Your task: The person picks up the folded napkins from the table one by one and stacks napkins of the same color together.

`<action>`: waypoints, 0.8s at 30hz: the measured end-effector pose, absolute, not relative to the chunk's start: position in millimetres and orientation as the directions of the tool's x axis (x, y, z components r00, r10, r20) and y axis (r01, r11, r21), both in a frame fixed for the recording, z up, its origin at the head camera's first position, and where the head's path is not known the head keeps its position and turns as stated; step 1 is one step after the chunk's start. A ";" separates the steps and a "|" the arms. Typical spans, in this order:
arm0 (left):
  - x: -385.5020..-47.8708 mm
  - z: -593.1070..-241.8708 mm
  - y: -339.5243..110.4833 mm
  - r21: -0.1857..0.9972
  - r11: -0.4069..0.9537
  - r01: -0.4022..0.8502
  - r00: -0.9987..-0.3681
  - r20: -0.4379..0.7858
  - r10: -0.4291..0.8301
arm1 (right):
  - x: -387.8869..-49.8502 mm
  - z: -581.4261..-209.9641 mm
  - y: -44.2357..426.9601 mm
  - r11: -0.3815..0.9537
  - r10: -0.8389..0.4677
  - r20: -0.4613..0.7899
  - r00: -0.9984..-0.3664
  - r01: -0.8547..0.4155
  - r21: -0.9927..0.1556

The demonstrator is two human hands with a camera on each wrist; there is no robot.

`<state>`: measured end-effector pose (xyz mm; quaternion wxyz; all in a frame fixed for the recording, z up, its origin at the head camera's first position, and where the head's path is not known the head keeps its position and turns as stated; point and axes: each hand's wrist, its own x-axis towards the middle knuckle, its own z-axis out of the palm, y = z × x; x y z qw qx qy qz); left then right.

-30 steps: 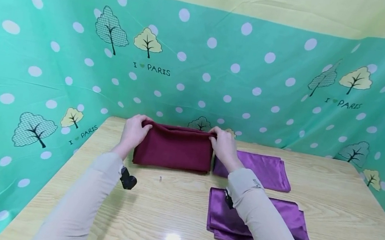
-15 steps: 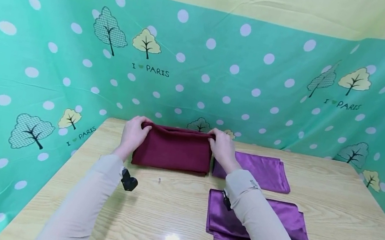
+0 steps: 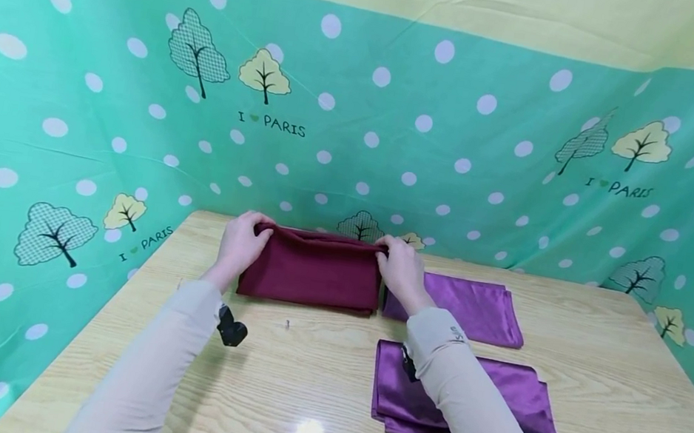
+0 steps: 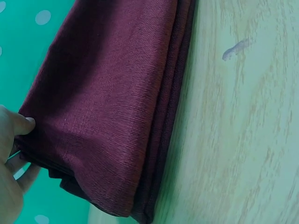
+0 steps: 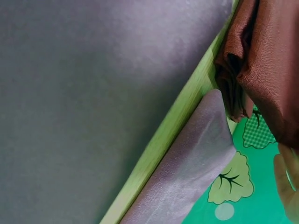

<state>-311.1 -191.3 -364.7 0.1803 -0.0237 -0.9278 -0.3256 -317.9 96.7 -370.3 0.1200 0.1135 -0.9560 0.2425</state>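
Observation:
A folded maroon cloth (image 3: 312,271) lies at the back of the table, its far edge lifted a little between two hands. The left hand (image 3: 241,242) pinches its far left corner, thumb on the near side; in the left wrist view the thumb of that hand (image 4: 11,163) presses the maroon cloth (image 4: 103,107), with fingers behind it. At the far right corner the right hand (image 3: 403,268) grips the same edge. The right wrist view has the right hand (image 5: 288,179) at its edge, below the layered maroon cloth (image 5: 275,70).
Two folded purple cloths lie on the right, one (image 3: 474,310) at the back beside the maroon cloth, the other (image 3: 515,395) nearer, partly under the right forearm. A green dotted curtain (image 3: 361,121) hangs behind the wooden table (image 3: 266,399). Each wrist carries a black device.
Both hands keep their grip on the maroon cloth's far corners. The cloth and hands have barely moved; the view has shifted slightly.

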 end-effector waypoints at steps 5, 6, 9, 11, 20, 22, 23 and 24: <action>-309.9 -367.7 -191.5 0.607 0.780 0.153 -0.942 0.328 -0.070 | -316.7 -370.8 96.2 0.860 -0.160 0.273 -0.949 -0.269 -0.433; -309.6 -368.3 -191.5 0.609 0.779 0.150 -0.944 0.322 -0.070 | -316.5 -370.9 96.1 0.859 -0.158 0.271 -0.949 -0.268 -0.437; -309.2 -370.3 -191.7 0.609 0.780 0.142 -0.948 0.310 -0.069 | -316.1 -371.9 95.8 0.855 -0.154 0.258 -0.954 -0.259 -0.449; -309.0 -372.0 -191.9 0.610 0.780 0.139 -0.950 0.304 -0.068 | -316.2 -373.4 95.8 0.854 -0.154 0.244 -0.957 -0.253 -0.454; -309.4 -378.2 -192.8 0.607 0.783 0.135 -0.959 0.279 -0.050 | -317.0 -379.3 96.4 0.861 -0.163 0.200 -0.966 -0.238 -0.449; -309.2 -379.0 -192.8 0.607 0.783 0.133 -0.962 0.270 -0.046 | -317.2 -380.0 96.7 0.862 -0.167 0.189 -0.968 -0.236 -0.448; -309.0 -379.2 -192.7 0.606 0.784 0.134 -0.963 0.268 -0.043 | -317.1 -380.4 96.9 0.863 -0.168 0.187 -0.968 -0.236 -0.447; -308.9 -379.6 -192.6 0.605 0.785 0.134 -0.963 0.265 -0.039 | -317.0 -380.7 97.1 0.863 -0.170 0.182 -0.969 -0.235 -0.448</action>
